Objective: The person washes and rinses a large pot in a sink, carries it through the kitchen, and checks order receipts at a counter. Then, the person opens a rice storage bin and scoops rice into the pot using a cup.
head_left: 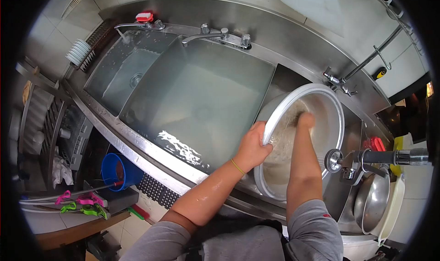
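Observation:
A large, deep metal pot leans tilted in the right-hand sink compartment, its mouth facing me and cloudy water inside. My left hand is closed on the pot's left rim, thumb over the edge, with a yellow band on the wrist. My right hand reaches inside, against the pot's inner wall. Its fingers are turned away and hidden; a dark brownish patch shows beside them, which I cannot make out. Immediately left of the pot lies the middle sink basin, full of murky water.
Water runs from a faucet into the left basin. A spray nozzle hangs close to the pot's right rim. Metal bowls stand at right. Plates sit in a rack at far left; a blue bucket stands below the sink edge.

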A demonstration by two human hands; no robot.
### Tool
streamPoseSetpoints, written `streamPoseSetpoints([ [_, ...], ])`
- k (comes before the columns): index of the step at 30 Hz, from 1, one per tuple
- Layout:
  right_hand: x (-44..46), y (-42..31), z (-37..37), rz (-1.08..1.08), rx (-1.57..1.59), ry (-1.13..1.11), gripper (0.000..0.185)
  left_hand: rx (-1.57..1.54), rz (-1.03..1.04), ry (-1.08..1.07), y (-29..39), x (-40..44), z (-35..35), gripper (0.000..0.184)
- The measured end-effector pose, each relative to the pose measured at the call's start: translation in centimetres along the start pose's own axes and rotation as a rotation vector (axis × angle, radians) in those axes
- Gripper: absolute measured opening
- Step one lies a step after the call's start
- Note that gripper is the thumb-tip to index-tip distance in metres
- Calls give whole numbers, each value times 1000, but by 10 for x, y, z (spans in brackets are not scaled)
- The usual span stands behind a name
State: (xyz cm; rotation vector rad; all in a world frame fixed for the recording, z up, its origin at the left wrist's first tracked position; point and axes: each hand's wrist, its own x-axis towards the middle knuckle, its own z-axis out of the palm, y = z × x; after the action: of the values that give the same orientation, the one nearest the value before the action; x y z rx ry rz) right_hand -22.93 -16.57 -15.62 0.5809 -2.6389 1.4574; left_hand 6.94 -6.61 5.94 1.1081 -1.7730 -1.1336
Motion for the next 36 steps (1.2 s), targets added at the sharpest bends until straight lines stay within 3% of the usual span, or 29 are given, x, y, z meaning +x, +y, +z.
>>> streamPoseSetpoints([
  [1,-7,-14,0,-116,90,-25,15,-4,0,9,-1,0,1,29],
  [3,-55,-76,-12,-280,336,-417,21,-11,8,14,-4,2,3,28],
  [6,-167,-34,-33,-190,637,-881,45,0,-10,-13,-6,3,2,28],
  [8,-200,-47,-115,-58,673,-1187,43,48,-80,-47,-11,2,-1,30],
  [10,-202,14,-156,-401,322,-1360,31,39,-47,-25,-7,2,-6,30],
  [11,-169,67,-162,-948,-88,-1309,23,34,-27,-15,-5,3,-6,30],
  [13,-100,92,-190,-1191,-576,-1274,23,-9,27,-9,-6,4,-2,30],
  [15,-37,165,-152,-772,-946,-1126,23,-38,66,6,-7,4,2,29],
  [17,21,138,-157,-830,-756,-943,23,-48,91,39,-7,4,4,28],
  [20,-22,157,-144,-872,-409,-369,27,-15,53,4,-3,4,0,28],
  [21,-63,153,-143,-478,-465,-402,33,-11,43,-4,-2,5,0,29],
  [22,-101,78,-165,45,-499,-637,42,-5,33,-11,-3,5,0,31],
  [23,-141,118,-136,115,-427,-567,41,0,16,-19,-4,3,0,32],
  [24,-184,102,-124,330,-182,-674,40,2,28,5,-5,3,-1,31],
  [26,-230,19,-108,755,556,-915,39,-7,53,48,-5,2,1,28],
  [27,-222,-30,-104,851,759,-980,39,-14,50,42,-7,3,1,28],
  [29,-179,-123,-106,822,784,-1100,30,-24,40,34,-12,2,0,28],
  [30,-158,-151,-103,798,948,-947,27,-43,29,25,-8,1,-1,29],
  [32,-150,-153,-102,718,1049,-882,30,-82,11,-7,-1,-1,-2,31],
  [34,-180,-99,-100,523,896,-1060,34,-82,48,7,-1,-1,-2,33],
  [36,-216,-26,-117,142,667,-1188,37,-76,64,22,-4,-1,-2,34],
])
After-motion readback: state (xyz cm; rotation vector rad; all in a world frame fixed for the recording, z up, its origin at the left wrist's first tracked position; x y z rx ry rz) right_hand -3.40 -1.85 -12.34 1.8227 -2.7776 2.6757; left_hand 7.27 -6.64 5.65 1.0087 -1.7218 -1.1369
